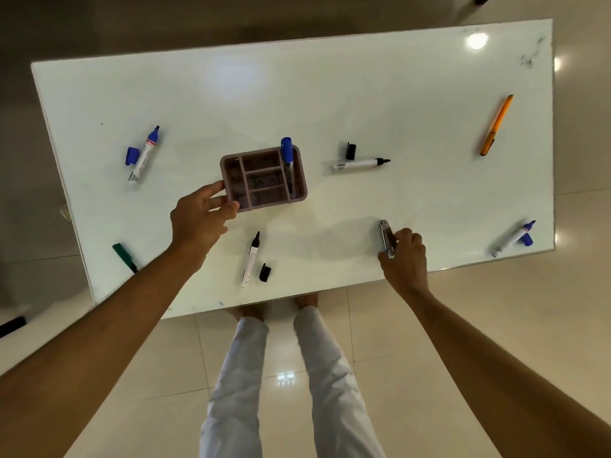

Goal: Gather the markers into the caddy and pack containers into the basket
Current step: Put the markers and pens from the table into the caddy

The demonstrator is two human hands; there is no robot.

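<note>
White glass table (330,94) fills my view, caddy (263,178) near centre with one blue marker (287,157) in it. My left hand (198,219) pinches its 8 o'clock corner; my right hand (405,256), at 4 o'clock, curls round a marker (386,236).

A pale, glossy white tabletop (330,94) is showing a faint greenish tint. The mauve plastic compartment caddy (264,178) is holding a marker with a blue cap (287,150). White-barrelled markers with blue tips (145,153) and black tips (360,164) are lying beside loose blue (132,156) and black caps (350,151). An orange pen (496,125) and a dark green marker (124,256) are standing out against cream floor tiles (429,325).
</note>
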